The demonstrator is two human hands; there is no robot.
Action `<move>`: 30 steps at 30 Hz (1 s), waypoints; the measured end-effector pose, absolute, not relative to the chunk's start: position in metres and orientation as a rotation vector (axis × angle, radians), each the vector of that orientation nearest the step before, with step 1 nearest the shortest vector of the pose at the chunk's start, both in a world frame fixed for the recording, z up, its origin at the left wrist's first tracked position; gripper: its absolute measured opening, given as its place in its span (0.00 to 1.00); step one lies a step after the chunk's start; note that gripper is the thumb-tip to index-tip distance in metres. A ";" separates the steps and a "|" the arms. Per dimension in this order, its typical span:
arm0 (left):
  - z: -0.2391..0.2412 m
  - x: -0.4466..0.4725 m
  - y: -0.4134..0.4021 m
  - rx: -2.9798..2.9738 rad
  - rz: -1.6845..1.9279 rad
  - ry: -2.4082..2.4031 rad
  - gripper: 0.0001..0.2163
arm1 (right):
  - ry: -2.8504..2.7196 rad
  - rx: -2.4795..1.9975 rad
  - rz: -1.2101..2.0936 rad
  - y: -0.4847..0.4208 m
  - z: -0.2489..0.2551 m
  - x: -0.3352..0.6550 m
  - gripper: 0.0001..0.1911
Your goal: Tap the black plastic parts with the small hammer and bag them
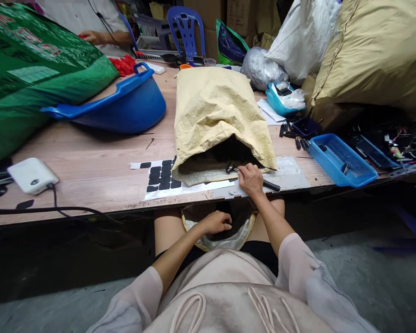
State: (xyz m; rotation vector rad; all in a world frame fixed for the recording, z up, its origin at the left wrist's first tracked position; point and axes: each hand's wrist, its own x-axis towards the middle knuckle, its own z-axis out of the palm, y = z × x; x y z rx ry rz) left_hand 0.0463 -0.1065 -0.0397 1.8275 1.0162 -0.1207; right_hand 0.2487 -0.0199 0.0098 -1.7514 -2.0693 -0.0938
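Note:
My right hand (251, 179) is closed on a slim rod-like tool at the table's front edge. The tool's shiny dark rounded head (230, 168) shows left of my fingers and its black handle (271, 185) to the right; the middle is hidden by my hand. Just behind lies a tan sack (215, 99), its dark mouth facing me. My left hand (217, 222) hovers over the opening of a second sack (244, 231) with a silvery lining, held between my thighs. Its fingers are loosely bent, with nothing visible in them.
A sheet of black stickers (164, 175) lies partly under the tan sack. To the left are a blue basin (125, 104), green sack (48, 69) and white box with cable (33, 175). At right stands a blue basket (343, 159). A person's hand (93, 37) shows across the table.

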 end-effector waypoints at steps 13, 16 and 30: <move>0.058 0.066 0.061 1.769 0.674 2.033 0.19 | -2.099 -1.799 -0.068 -0.021 0.014 0.246 0.11; 0.044 0.066 0.068 1.760 0.665 2.018 0.17 | -2.110 -1.796 -0.068 -0.021 0.014 0.247 0.10; 0.004 0.009 0.000 1.988 0.801 1.631 0.09 | -2.127 -1.773 -0.115 -0.019 0.010 0.249 0.10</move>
